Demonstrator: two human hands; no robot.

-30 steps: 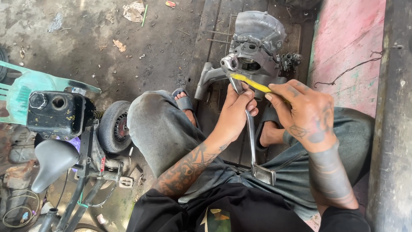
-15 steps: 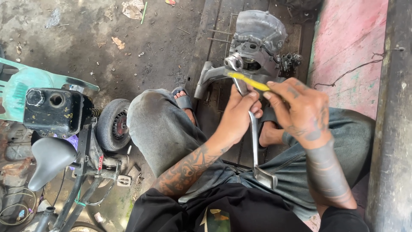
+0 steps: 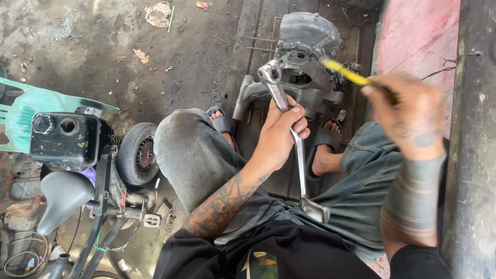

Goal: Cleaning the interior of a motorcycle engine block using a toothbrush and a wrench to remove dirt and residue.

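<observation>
I sit with my knees up over a grey engine casing [image 3: 310, 46] that stands on the ground between my sandalled feet. My left hand [image 3: 279, 135] is wrapped around the shaft of a long metal wrench [image 3: 297, 155]. The wrench's ring end sits against the casing at its left side, and its other end points back at my lap. My right hand [image 3: 408, 116] is raised to the right of the casing and is blurred. It grips a yellow-handled tool [image 3: 347, 73] whose tip points toward the casing.
At the left stands a small motorbike frame with a black fuel tank [image 3: 67, 138], a grey saddle [image 3: 62, 199] and a small wheel [image 3: 138, 153]. A turquoise plastic chair [image 3: 31, 111] is behind it. Paper scraps [image 3: 157, 13] litter the dirty concrete. A red painted strip [image 3: 413, 36] runs along the right.
My right hand has come off the wrench and swung up and right with the yellow-handled tool. My left hand stays on the wrench. The view is closer.
</observation>
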